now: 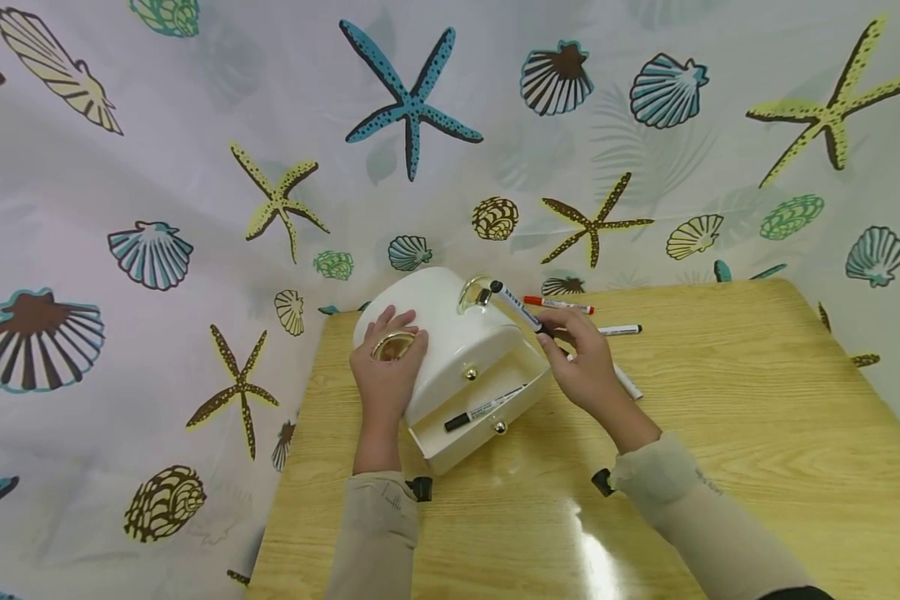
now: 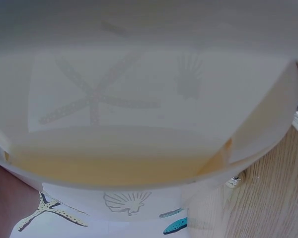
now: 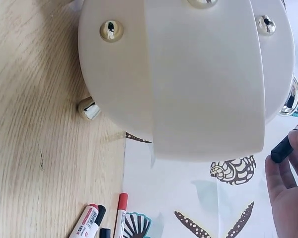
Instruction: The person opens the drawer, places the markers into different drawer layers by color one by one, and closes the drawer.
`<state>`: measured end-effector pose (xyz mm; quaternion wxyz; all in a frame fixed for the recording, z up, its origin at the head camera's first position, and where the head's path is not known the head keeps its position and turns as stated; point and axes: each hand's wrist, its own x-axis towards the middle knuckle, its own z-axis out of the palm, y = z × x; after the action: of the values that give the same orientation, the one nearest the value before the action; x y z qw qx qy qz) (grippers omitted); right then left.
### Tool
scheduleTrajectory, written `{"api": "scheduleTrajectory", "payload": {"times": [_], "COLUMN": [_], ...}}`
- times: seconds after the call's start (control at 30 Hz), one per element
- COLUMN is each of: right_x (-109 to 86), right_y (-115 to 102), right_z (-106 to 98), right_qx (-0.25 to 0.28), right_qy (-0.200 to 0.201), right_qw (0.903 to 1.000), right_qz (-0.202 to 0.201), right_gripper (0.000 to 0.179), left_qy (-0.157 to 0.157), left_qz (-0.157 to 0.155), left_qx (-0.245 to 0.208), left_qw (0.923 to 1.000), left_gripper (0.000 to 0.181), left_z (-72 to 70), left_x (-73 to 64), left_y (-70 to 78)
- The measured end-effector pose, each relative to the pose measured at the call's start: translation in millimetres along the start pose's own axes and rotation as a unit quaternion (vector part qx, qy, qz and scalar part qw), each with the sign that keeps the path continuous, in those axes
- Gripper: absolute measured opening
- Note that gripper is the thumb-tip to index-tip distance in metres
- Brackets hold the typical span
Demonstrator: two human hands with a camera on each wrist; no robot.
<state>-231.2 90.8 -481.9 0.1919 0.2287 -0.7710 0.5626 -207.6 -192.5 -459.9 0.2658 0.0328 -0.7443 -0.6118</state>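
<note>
A white rounded box (image 1: 435,321) with gold ring handles and gold knobs stands on the table, its lower drawer (image 1: 461,454) pulled out. Inside the drawer lies a black-capped marker (image 1: 487,407). My left hand (image 1: 386,375) rests on top of the box, fingers spread about a gold ring handle (image 1: 394,346). Thumb and fingers of my right hand (image 1: 581,354) pinch another marker (image 1: 520,307) above the drawer's right end. In the right wrist view, the right hand (image 3: 293,193) holds this marker near a black end (image 3: 282,150). White box surfaces fill most of the left wrist view.
Right of the box lie a red-capped marker (image 1: 558,304), a black-capped marker (image 1: 620,330) and a white-bodied one (image 1: 628,382) partly behind the right arm. The wooden table (image 1: 720,417) meets a shell-and-starfish patterned cloth (image 1: 450,208) at the back and left.
</note>
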Motion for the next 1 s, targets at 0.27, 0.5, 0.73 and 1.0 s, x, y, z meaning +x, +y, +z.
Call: {"api": "scheduleTrajectory", "payload": {"times": [0.27,0.5,0.73,1.0], "right_x": [-6.7,-9.9,-15.2,-19.3], "right_y": [-0.3,-3.0,-3.3,-3.1], "right_z": [4.2,8.6,12.7,16.2], "right_qx": [0.029,0.027,0.026,0.028], "right_qy": [-0.02,-0.024,-0.029,-0.037], "right_qw": [0.9994,0.9993,0.9992,0.9989], "right_qz": [0.003,-0.002,0.007,-0.01], "right_gripper": [0.026,0.025,0.026,0.026], "left_qy": [0.005,0.005,0.0,0.002], "left_qz": [0.005,0.013,0.013,0.019], "left_qx": [-0.005,-0.002,-0.008,-0.004], "left_qw": [1.0,0.9999,0.9999,0.9998], "left_gripper": [0.016,0.016,0.016,0.015], "left_z": [0.3,0.2,0.6,0.5], "left_x": [0.3,-0.4,0.3,0.0], "left_y": [-1.8,-2.2,-1.6,-0.8]}}
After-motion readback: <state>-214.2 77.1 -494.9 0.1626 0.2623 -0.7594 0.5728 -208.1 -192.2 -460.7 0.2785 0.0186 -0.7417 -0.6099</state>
